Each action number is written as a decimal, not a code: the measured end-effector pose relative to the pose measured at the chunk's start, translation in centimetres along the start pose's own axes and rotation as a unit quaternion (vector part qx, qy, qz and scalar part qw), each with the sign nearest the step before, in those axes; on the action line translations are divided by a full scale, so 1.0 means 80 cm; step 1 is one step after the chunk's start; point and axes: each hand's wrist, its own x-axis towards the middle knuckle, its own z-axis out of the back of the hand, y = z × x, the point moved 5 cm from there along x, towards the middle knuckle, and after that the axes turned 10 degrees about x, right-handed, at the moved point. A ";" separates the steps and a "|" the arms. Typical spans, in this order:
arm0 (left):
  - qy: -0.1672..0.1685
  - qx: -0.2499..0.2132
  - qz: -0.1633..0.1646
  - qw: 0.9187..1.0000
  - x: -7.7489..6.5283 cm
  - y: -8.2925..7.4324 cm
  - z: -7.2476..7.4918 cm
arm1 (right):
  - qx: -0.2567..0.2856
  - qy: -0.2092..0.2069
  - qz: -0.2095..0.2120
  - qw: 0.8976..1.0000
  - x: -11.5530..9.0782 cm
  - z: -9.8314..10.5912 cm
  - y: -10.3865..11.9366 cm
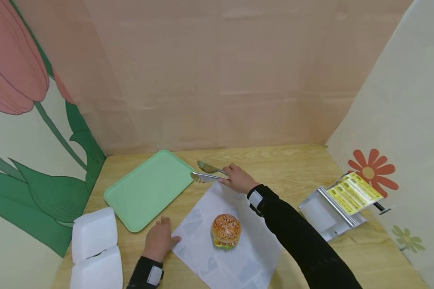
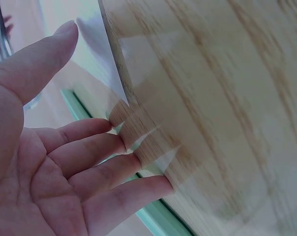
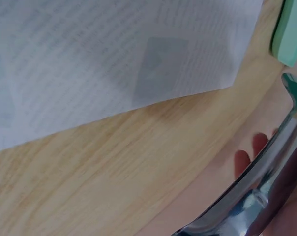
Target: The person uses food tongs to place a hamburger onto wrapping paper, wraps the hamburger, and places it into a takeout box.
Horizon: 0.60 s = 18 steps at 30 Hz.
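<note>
My right hand (image 1: 240,178) grips metal tongs (image 1: 209,168) at the far corner of a printed paper sheet (image 1: 251,237). The tongs' two ends stand apart, one of them toothed, and point left towards the tray. In the right wrist view the shiny tongs (image 3: 256,196) lie across the hand, whose fingertips (image 3: 242,162) show behind them. A burger with a seeded bun (image 1: 226,228) and green leaf sits near the middle of the sheet. At the sheet's left corner lies my left hand (image 1: 158,241), fingers extended and thumb over the paper edge, holding nothing.
A green tray (image 1: 152,190) lies behind the left hand. On the left stands an opened white clamshell box (image 1: 97,241). To the right is a dispenser-like stand (image 1: 318,212) with a roller and yellow printed labels (image 1: 354,192). Walls border the wooden table (image 1: 293,168).
</note>
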 end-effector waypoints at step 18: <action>-0.004 -0.017 0.003 1.000 0.002 0.003 -0.003 | -0.116 -0.072 0.023 0.990 0.066 -0.038 0.028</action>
